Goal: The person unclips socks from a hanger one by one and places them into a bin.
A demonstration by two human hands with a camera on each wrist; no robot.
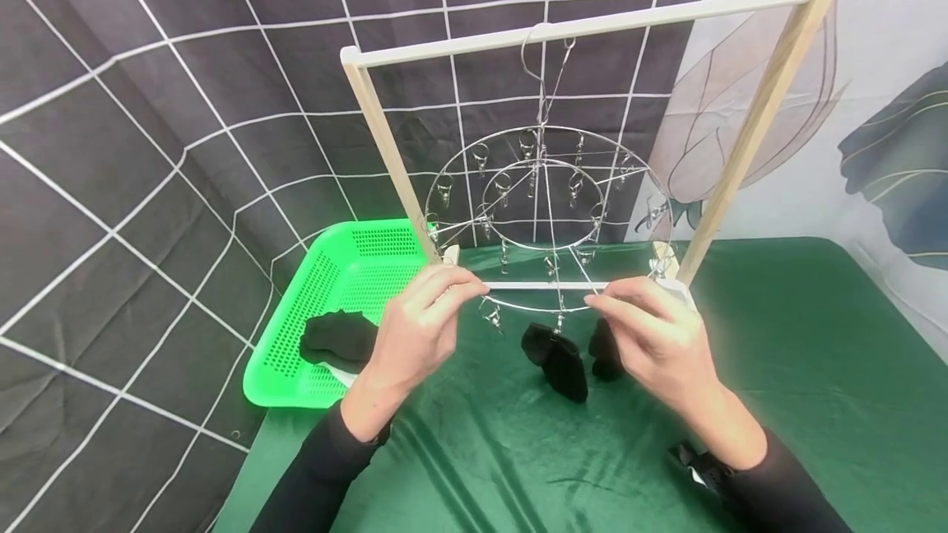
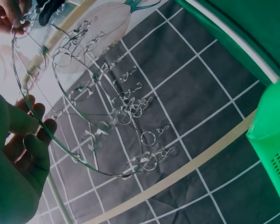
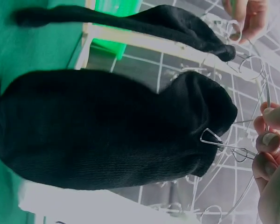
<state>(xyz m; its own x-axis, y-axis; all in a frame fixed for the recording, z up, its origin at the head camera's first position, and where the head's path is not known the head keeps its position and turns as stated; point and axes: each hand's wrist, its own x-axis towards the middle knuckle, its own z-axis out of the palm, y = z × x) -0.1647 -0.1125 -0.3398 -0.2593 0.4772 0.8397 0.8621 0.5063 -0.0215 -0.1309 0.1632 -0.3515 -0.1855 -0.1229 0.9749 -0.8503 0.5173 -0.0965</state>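
A round metal clip hanger [image 1: 536, 247] with two rings and many dangling clips hangs by its hook. My left hand [image 1: 418, 323] pinches the outer ring at its near left, thumb and fingers curled on the wire. At the near right my right hand [image 1: 662, 344] pinches the same ring, as the right wrist view also shows. Between the hands hang two black socks [image 1: 566, 364], the second partly behind my right hand. In the right wrist view a wire clip [image 3: 210, 135] bites the cuff of the nearer sock [image 3: 102, 130]; the other sock [image 3: 168, 28] hangs beyond it.
A wooden rack [image 1: 592, 25] with a white top bar carries the hanger. To the left, a green plastic basket [image 1: 277, 344] contains black cloth [image 1: 339, 340] with a bit of white. Green cloth [image 1: 785, 352] covers the table; a dark gridded curtain [image 1: 118, 286] hangs behind and left.
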